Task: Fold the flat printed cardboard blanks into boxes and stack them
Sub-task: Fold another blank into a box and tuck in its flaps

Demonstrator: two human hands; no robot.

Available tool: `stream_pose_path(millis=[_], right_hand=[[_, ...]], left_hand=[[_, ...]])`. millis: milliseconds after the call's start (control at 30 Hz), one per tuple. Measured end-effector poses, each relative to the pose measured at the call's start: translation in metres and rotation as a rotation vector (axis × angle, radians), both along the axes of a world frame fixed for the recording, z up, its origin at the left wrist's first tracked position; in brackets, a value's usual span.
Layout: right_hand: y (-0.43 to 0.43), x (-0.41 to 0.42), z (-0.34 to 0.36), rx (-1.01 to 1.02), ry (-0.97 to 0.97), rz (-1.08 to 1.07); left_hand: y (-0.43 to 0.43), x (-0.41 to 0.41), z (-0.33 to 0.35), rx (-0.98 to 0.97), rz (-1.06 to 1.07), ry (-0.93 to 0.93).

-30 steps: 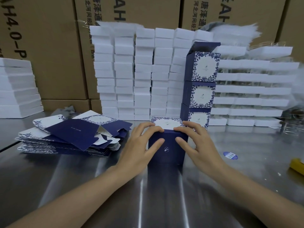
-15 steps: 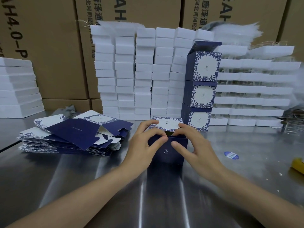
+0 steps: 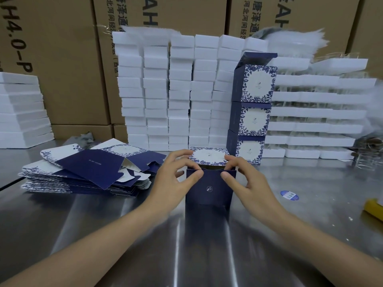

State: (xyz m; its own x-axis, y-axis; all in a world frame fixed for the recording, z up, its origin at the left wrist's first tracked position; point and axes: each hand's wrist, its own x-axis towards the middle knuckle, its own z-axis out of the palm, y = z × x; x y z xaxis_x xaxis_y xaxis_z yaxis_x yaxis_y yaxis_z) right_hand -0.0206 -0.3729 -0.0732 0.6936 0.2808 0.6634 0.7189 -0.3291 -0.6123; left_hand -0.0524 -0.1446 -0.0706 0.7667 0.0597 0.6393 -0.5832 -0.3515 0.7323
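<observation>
A navy box with a small white logo stands on the steel table in front of me, its white floral lid flap raised at the back. My left hand pinches the box's upper left front edge. My right hand pinches the upper right front edge, fingers reaching to the lid flap. A pile of flat printed blanks lies to the left. Three folded boxes stand stacked behind, right of centre.
White foam blocks are stacked in columns along the back, more at the far left and right. Brown cartons form the wall behind. A blue round sticker and a yellow object lie at right.
The box top was pressed flat under both hands; now the lid flap is lifted and the top is open, with my fingers curled onto the front edge.
</observation>
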Motion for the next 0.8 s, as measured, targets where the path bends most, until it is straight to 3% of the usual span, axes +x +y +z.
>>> stream_pose_path(millis=[333, 500, 800], right_hand=[[-0.007, 0.004, 0.001, -0.011, -0.031, 0.037], [-0.011, 0.003, 0.003, -0.096, -0.065, -0.005], [-0.011, 0.0, 0.006, -0.13, -0.133, -0.024]], left_hand=[[0.014, 0.005, 0.0, -0.049, -0.042, 0.0], [0.018, 0.002, 0.001, 0.131, 0.012, -0.014], [0.018, -0.002, 0.005, 0.152, 0.048, -0.046]])
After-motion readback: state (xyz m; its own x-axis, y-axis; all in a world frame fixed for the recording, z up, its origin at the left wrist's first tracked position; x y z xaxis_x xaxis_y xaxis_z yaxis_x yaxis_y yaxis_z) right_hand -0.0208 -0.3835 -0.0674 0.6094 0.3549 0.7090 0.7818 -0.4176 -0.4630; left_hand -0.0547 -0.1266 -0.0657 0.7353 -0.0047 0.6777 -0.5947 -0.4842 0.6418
